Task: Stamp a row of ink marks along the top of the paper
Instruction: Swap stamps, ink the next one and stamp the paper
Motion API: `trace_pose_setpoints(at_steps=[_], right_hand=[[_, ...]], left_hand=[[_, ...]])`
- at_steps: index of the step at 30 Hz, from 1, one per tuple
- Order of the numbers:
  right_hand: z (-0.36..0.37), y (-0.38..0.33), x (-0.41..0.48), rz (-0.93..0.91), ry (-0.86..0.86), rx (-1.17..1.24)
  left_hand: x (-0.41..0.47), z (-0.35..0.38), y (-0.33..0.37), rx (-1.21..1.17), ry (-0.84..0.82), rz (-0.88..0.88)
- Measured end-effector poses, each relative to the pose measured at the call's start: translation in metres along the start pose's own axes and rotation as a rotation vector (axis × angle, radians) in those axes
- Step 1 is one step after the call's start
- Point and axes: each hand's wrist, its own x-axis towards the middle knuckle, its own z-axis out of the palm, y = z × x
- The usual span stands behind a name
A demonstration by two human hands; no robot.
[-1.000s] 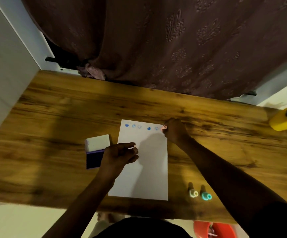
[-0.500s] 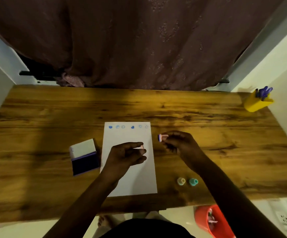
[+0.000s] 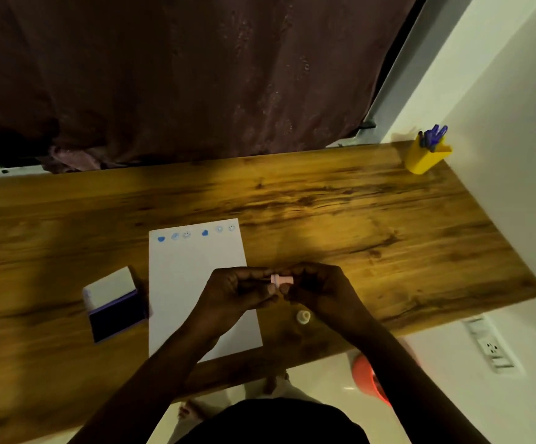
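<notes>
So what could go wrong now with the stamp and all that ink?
Both hands, left hand and right hand, pinch the little pink stamp right over the paper. An inky end might smudge fingers or drip a stray mark below the row of marks. The ink pad lies open near the left arm, so a sleeve or elbow could brush it. The small cream stamp stands close to the right wrist and could get knocked over.

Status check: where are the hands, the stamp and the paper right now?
Left hand and right hand both pinch the pink stamp above the paper. Six blue marks along top. Ink pad open, nothing blocking.
</notes>
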Motion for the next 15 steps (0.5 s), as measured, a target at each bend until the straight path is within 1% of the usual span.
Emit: trace_pose_setpoints(at_steps=[4,7,10,13,15], right_hand=[[-0.016,0.003,-0.008,0.006,-0.032,0.003],[-0.026,0.003,-0.012,0.028,-0.044,-0.056],[-0.041,0.006,-0.013,0.086,-0.020,-0.161],[-0.060,0.009,-0.015,0.079,-0.013,-0.234],[-0.075,0.012,-0.017,0.063,0.046,-0.359]], left_hand=[[0.005,0.010,-0.003,0.065,-0.016,0.033],[0.009,0.019,0.000,0.102,-0.060,0.077],[0.016,0.031,-0.004,0.115,-0.068,0.076],[0.027,0.046,-0.012,0.106,-0.050,0.003],[0.033,0.052,-0.012,0.128,-0.052,-0.050]])
